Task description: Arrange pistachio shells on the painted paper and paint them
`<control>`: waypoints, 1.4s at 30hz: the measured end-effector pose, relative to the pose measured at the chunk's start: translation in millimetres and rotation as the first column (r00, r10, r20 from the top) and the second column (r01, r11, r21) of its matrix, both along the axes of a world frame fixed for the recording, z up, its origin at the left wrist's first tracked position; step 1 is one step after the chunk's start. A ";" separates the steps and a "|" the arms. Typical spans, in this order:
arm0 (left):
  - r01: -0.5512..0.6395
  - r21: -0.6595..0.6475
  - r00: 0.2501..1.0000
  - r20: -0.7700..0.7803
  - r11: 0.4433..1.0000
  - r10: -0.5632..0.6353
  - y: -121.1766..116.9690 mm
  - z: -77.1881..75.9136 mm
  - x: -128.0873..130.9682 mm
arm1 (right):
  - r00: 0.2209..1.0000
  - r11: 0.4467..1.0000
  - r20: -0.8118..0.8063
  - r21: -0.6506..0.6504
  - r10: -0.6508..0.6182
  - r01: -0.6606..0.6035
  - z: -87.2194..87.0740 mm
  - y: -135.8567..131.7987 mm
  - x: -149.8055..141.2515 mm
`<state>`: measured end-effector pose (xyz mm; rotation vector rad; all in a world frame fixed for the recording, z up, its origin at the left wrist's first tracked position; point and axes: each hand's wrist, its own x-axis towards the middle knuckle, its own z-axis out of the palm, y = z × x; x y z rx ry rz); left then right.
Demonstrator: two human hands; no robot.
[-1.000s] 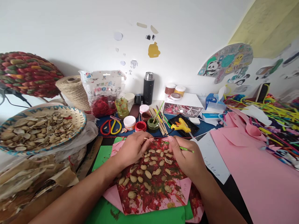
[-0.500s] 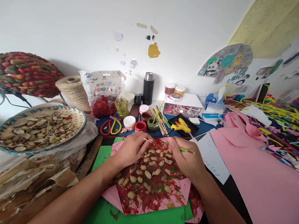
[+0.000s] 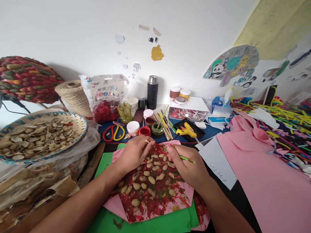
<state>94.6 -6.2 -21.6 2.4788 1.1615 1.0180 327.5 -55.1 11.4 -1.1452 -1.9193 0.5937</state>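
Note:
My left hand [image 3: 137, 152] is closed, pinching a thin pale stick [image 3: 147, 141] above the far edge of the paint-stained pink paper [image 3: 145, 215]. Beside it, my right hand [image 3: 186, 161] grips a green-handled paintbrush [image 3: 187, 159]; its tip is hidden behind the fingers. Several unpainted peanuts [image 3: 152, 180] lie scattered on the red-smeared paper between my forearms. Just beyond my hands stand open jars of red paint [image 3: 145, 131] and green paint [image 3: 157, 130], with a brush leaning in the green one.
On the left are a basket [image 3: 84, 127] of peanut shells, a twine spool [image 3: 73, 97] and scissors [image 3: 113, 133]. A yellow glue gun [image 3: 187, 130], wooden sticks [image 3: 166, 127] and a black flask [image 3: 152, 94] stand behind. Pink sheets [image 3: 262, 181] cover the right.
My right hand has moved left, closer to my left hand, carrying the paintbrush with it. The whole view has shifted slightly. The peanuts lie as before.

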 end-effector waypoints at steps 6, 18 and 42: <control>-0.012 -0.019 1.000 -0.029 1.000 0.012 1.2 -2.3 0.3 | 0.999 1.000 0.030 0.014 0.012 -0.013 -2.4 -2.1 -4.4; -0.001 -0.048 0.999 -0.033 0.999 -0.001 -0.4 2.0 0.3 | 0.999 1.000 0.036 -0.003 -0.007 0.007 -1.6 -2.1 -6.0; 0.000 -0.087 0.999 -0.040 0.996 -0.003 -1.1 3.8 0.8 | 0.995 0.995 0.034 -0.008 0.095 -0.095 -1.9 -3.6 -7.2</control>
